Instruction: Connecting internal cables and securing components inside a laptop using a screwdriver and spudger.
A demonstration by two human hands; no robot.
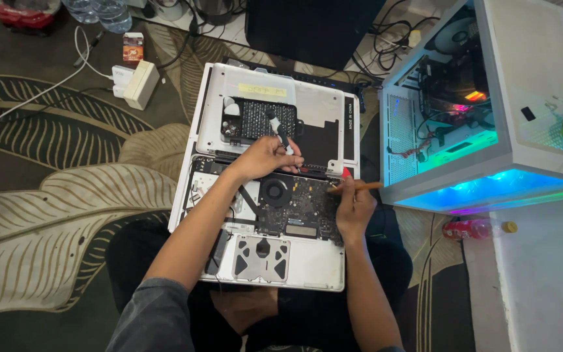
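An opened white laptop (307, 264) lies on my lap with its bottom cover off, showing the dark circuit board (298, 202) and a round fan (274, 192). The removed white cover (320, 104) lies just beyond it. My left hand (265, 156) rests at the laptop's hinge edge, fingers closed around a thin dark tool (280, 133) that points away from me. My right hand (354, 207) sits at the board's right edge and grips a wooden-handled brush (360, 187) lying across toward the right.
A white desktop computer case (490, 111) with glowing coloured lights stands at the right. A red bottle (470, 229) lies by it. A white charger block (139, 83) with cable sits on the leaf-patterned carpet (53, 195) at left; a black monitor (307, 26) is behind.
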